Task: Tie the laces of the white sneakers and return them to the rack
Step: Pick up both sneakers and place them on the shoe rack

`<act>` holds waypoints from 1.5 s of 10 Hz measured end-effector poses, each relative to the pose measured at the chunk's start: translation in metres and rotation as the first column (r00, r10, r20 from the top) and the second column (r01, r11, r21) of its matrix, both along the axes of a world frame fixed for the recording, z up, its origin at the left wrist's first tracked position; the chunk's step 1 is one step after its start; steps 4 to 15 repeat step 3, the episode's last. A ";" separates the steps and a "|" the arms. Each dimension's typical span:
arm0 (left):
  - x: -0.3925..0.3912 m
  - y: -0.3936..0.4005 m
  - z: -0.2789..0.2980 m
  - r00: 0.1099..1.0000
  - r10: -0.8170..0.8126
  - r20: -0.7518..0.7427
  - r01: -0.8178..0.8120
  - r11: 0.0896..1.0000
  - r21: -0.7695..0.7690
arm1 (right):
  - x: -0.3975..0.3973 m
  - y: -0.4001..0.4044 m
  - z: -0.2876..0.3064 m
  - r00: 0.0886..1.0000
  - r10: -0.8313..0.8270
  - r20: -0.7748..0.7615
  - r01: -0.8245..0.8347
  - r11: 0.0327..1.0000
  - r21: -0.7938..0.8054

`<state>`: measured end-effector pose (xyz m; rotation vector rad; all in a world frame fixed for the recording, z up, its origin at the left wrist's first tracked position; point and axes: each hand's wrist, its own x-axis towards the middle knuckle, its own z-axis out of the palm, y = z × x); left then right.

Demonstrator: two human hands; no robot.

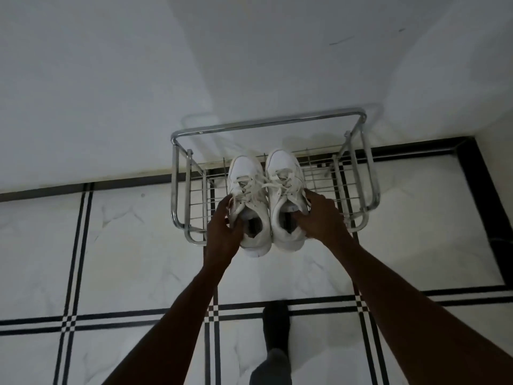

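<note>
One chrome wire shoe rack [358, 173] against the white wall, on white tiled floor [133, 245] with black lines. Two white lace-up sneakers [266, 201] side by side on its wire shelf, toes to the wall, heels overhanging the front edge. Left hand [222, 232] clasping the left sneaker's collar, right hand [319, 218] clasping the right one's.

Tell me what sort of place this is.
Probably a home entryway or hall: a chrome wire shoe rack stands against a plain white wall on a marble-look tiled floor with black border lines.
</note>
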<state>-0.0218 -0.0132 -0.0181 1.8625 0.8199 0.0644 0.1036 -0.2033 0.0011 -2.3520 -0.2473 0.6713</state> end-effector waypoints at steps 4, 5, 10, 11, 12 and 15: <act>0.002 0.004 -0.008 0.999 -0.031 -0.043 0.033 0.999 0.035 | 0.003 -0.006 -0.022 0.999 0.011 -0.031 -0.010 1.000 0.019; 0.002 0.004 -0.008 0.999 -0.031 -0.043 0.033 0.999 0.035 | 0.003 -0.006 -0.022 0.999 0.011 -0.031 -0.010 1.000 0.019; 0.002 0.004 -0.008 0.999 -0.031 -0.043 0.033 0.999 0.035 | 0.003 -0.006 -0.022 0.999 0.011 -0.031 -0.010 1.000 0.019; 0.002 0.004 -0.008 0.999 -0.031 -0.043 0.033 0.999 0.035 | 0.003 -0.006 -0.022 0.999 0.011 -0.031 -0.010 1.000 0.019; 0.002 0.004 -0.008 0.999 -0.031 -0.043 0.033 0.999 0.035 | 0.003 -0.006 -0.022 0.999 0.011 -0.031 -0.010 1.000 0.019; 0.002 0.004 -0.008 0.999 -0.031 -0.043 0.033 0.999 0.035 | 0.003 -0.006 -0.022 0.999 0.011 -0.031 -0.010 1.000 0.019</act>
